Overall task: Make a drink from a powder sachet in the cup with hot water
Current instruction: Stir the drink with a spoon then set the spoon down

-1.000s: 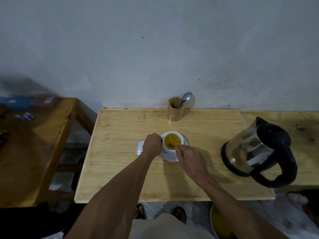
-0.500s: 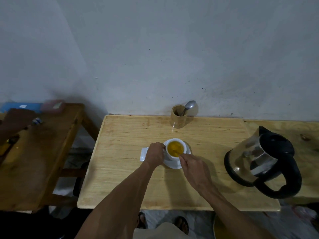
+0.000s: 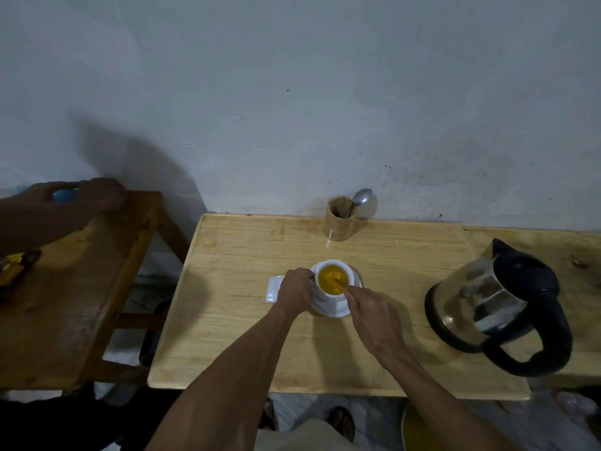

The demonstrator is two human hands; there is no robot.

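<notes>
A white cup (image 3: 335,296) full of yellow-orange drink stands on a white saucer (image 3: 338,311) in the middle of the light wooden table (image 3: 227,336). My left hand (image 3: 294,289) grips the cup at its left side, by the handle. My right hand (image 3: 374,315) pinches a thin spoon (image 3: 340,282) whose end dips into the liquid. A white sachet (image 3: 272,289) lies flat just left of the saucer, partly under my left hand.
A black and steel electric kettle (image 3: 500,307) stands at the right. A wooden holder (image 3: 340,222) with a spoon sits by the wall. Another person's arm (image 3: 58,206) reaches over the darker side table (image 3: 65,304) at left. My feet show below the table's front edge.
The camera has tilted and the scene sits lower in view. Another person's arm has come in over the left table. My hands stay at the cup, the spoon shifting in the drink.
</notes>
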